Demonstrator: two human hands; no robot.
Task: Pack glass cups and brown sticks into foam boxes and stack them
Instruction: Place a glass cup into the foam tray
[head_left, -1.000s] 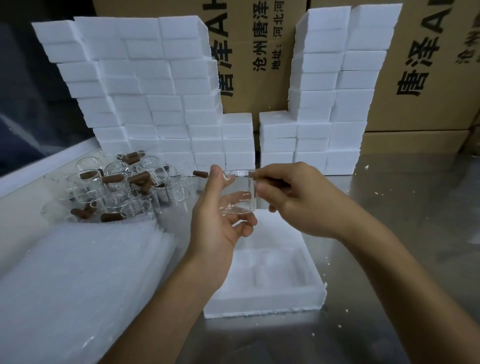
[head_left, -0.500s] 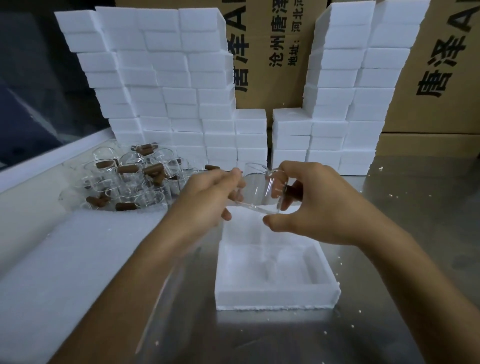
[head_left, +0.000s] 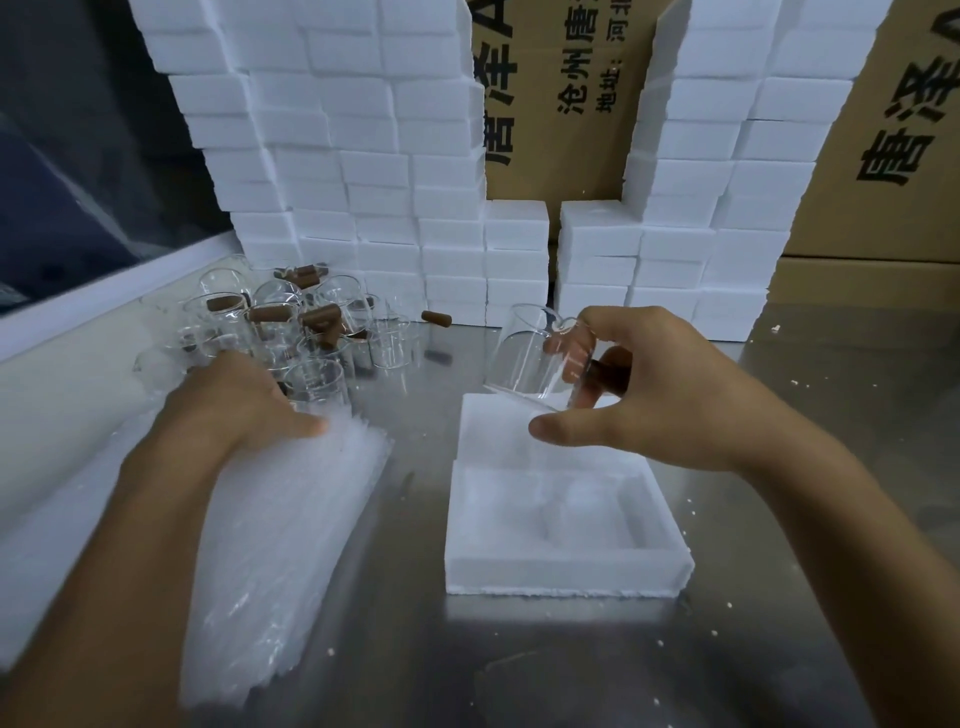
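1. Glass cup (head_left: 530, 358) tilted in the air, just above the far edge of the open foam box (head_left: 566, 566).
2. Right hand (head_left: 644, 395) grips it, a brown stick (head_left: 605, 373) tucked behind its fingers.
3. Left hand (head_left: 234, 410) rests, fingers curled, on the plastic sheets (head_left: 291, 525).
4. Behind it: more cups (head_left: 291, 332) and stacked boxes (head_left: 363, 171).

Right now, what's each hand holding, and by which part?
Right hand holds a glass cup by its rim end, tilted above the open foam box. Left hand holds nothing; it rests on the plastic sheets.
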